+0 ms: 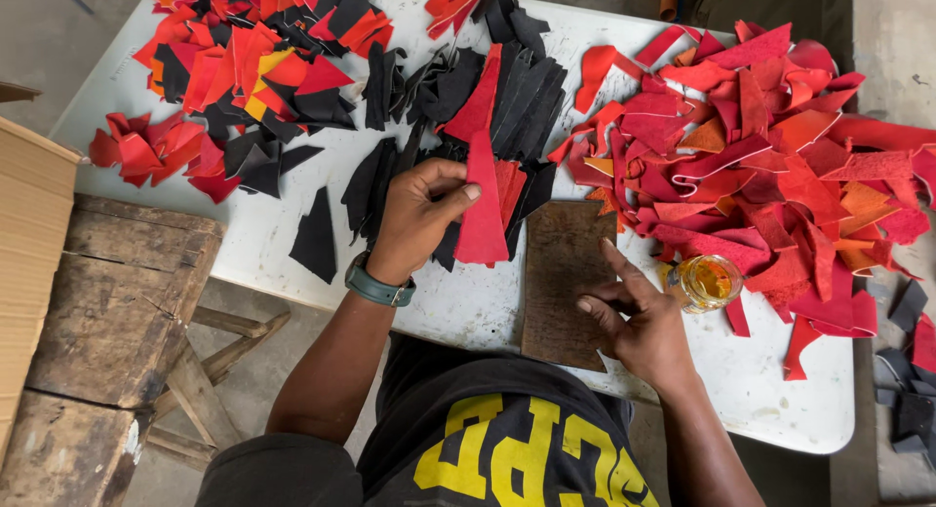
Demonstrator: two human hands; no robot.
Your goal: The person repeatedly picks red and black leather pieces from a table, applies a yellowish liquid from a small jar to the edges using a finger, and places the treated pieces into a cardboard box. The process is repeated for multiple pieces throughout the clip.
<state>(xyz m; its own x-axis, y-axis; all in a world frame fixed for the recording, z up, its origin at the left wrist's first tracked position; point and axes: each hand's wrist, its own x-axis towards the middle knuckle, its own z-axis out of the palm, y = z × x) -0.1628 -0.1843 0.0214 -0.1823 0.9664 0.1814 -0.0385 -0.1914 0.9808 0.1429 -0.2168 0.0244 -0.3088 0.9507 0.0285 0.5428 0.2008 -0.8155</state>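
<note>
Your left hand [419, 214] has its grip pinched on a red leather strip [483, 210], thumb on top and fingers curled beneath its left edge. The strip is a long tapered piece, narrow end toward twelve o'clock, wide end hanging toward six, held just above the black pieces [507, 97] fanned out on the white surface [468, 307].

Your right hand [634, 317] holds nothing: its grip is loose and half spread, fingertips resting on the right edge of the brown board [564, 273], which lies flat at three o'clock of the strip and just beside it.

At three o'clock of that hand, close to the wrist, stands a small open jar [704, 281] of amber liquid. Beyond it, from one to four o'clock, spreads a heap of red and orange offcuts [780, 156]; at eleven o'clock lies a mixed red, black and yellow pile [253, 58]. A wooden bench [107, 302] sits low at eight o'clock.

The risks, as I judge them: the jar stands within reach of your right wrist, so a sideways sweep could tip it over the board and scraps. The strip is gripped by one edge only, so it may sag or twist. The board overhangs the near edge of the surface; pressing its near end could tilt it.
</note>
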